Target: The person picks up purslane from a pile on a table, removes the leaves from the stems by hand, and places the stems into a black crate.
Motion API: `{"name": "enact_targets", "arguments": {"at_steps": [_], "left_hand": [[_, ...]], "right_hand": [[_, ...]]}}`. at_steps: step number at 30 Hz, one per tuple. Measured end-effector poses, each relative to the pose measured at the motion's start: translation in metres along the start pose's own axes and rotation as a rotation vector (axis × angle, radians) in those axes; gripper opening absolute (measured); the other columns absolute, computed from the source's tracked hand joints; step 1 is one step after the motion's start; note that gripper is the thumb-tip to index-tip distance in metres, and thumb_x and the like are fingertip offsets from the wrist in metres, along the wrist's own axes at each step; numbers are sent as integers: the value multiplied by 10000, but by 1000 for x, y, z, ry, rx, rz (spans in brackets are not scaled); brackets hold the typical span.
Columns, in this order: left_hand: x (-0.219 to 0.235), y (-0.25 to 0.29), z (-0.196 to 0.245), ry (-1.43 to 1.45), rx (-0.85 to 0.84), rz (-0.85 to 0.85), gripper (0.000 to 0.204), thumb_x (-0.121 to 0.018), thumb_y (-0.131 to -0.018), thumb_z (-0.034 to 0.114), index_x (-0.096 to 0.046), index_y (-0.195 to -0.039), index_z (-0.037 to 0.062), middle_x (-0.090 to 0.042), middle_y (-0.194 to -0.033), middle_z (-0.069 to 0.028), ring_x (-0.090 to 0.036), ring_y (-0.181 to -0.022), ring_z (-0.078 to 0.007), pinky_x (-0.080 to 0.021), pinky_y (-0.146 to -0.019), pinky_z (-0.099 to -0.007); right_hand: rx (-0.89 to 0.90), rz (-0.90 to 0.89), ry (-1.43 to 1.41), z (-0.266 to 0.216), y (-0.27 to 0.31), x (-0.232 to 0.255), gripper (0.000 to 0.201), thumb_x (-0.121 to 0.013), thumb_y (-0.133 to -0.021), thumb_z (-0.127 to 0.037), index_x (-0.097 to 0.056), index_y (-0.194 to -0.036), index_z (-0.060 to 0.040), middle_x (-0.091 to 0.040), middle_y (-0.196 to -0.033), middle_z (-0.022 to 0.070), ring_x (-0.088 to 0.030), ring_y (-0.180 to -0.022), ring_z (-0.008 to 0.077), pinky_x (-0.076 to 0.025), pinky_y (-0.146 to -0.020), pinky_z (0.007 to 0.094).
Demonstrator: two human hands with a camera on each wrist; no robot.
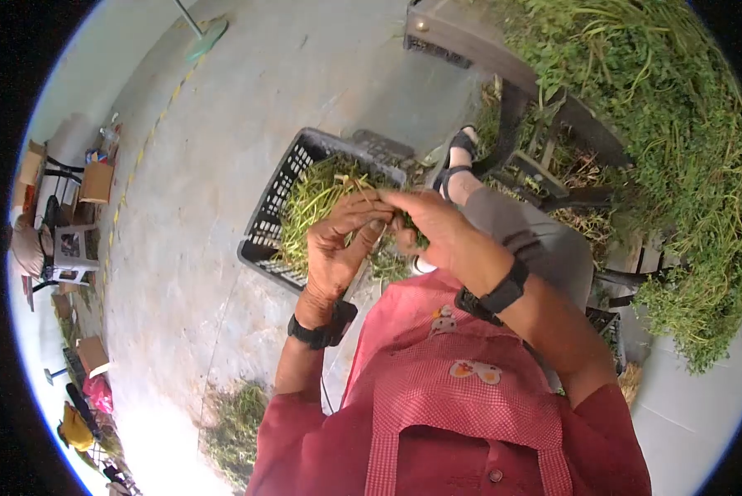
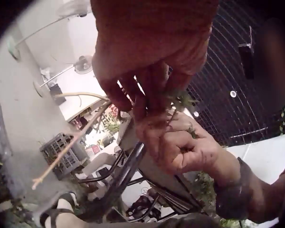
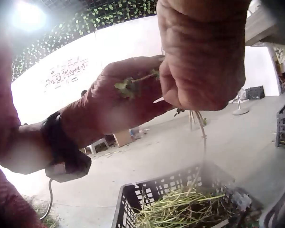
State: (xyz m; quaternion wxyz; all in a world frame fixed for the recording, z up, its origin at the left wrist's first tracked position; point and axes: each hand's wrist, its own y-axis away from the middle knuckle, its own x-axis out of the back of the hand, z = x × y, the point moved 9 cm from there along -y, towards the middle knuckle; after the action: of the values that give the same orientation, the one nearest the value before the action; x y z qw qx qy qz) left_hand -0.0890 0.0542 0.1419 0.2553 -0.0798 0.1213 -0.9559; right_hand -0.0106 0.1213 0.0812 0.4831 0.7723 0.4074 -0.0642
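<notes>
- Plant sprig (image 2: 75, 138) — a thin, forked stem with small leaves — is at the fingertips where the two hands meet. Its bare stem sticks out past the left fingers; a leafy part shows between the hands.
- The left hand (image 1: 342, 240) grasps the sprig, seemingly between thumb and fingers; the exact pinch is partly hidden.
- The right hand (image 1: 437, 227) has its fingers curled onto the sprig, right beside the left fingertips; its own tips are partly covered.
- Below the left hand is a black crate (image 1: 265, 217) with a pile of stems (image 1: 317, 198) in it. Well to the right of the right hand spreads a heap of greenery (image 1: 635, 91).
- The stem looks slender, so a hard tug between the two grips could snap it unevenly or strip its leaves.
- With fingertips this crowded, one hand could hide the pinch point from view, and a slip might crush the leafy part or nick a finger.
- The right hand reaches past the crate's near side, so a piece let go there could miss and land near the sandaled foot (image 1: 462, 150) beyond it.
- A cable (image 3: 50, 199) hangs from the left wrist's camera — it could snag if that arm swings wide.
</notes>
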Motion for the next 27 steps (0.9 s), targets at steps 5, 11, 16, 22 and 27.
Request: {"name": "enact_targets", "arguments": {"at_steps": [5,11,16,22,27], "left_hand": [[25,8,8,54,-12,129,153,-552,-822,5,-661,-925,-22,-637,-1007,-129,-567,-994,-211,-425,-873,-323],[72,8,-6,-70,229,240,154,-602,-835,81,-668,-953,5,-661,-934,-86,-597,-876,-132,-460,-788,-255],[89,-1,-85,-77,393,134,227,-545,-846,132,-650,-960,-35,-654,-903,-106,-591,-843,-147,-449,-767,-274],[78,4,-136,428,543,82,208,-564,-822,135,-649,-883,-45,-655,-836,-123,-620,-746,-183,-493,-735,-283],[36,-6,-54,439,175,-62,194,-567,-833,162,-652,-888,-3,-635,-943,-131,-599,-888,-216,-474,-819,-337]], "right_hand": [[186,14,88,-6,-19,4,201,-657,-794,-262,-561,-712,-107,-468,-563,-30,-411,-457,70,-304,-407,254],[247,44,194,-23,3,28,167,-594,-863,-213,-536,-771,-86,-448,-612,-33,-377,-461,35,-249,-380,183],[238,8,194,-16,17,54,234,-602,-859,-273,-603,-869,-40,-461,-630,-33,-357,-475,29,-265,-406,175],[188,-8,90,-1,22,60,237,-613,-854,-264,-591,-866,-29,-463,-630,-31,-360,-478,32,-261,-404,179],[222,-4,-39,2,20,46,202,-569,-885,-218,-597,-912,-20,-456,-633,-21,-363,-503,36,-287,-414,173]]}}
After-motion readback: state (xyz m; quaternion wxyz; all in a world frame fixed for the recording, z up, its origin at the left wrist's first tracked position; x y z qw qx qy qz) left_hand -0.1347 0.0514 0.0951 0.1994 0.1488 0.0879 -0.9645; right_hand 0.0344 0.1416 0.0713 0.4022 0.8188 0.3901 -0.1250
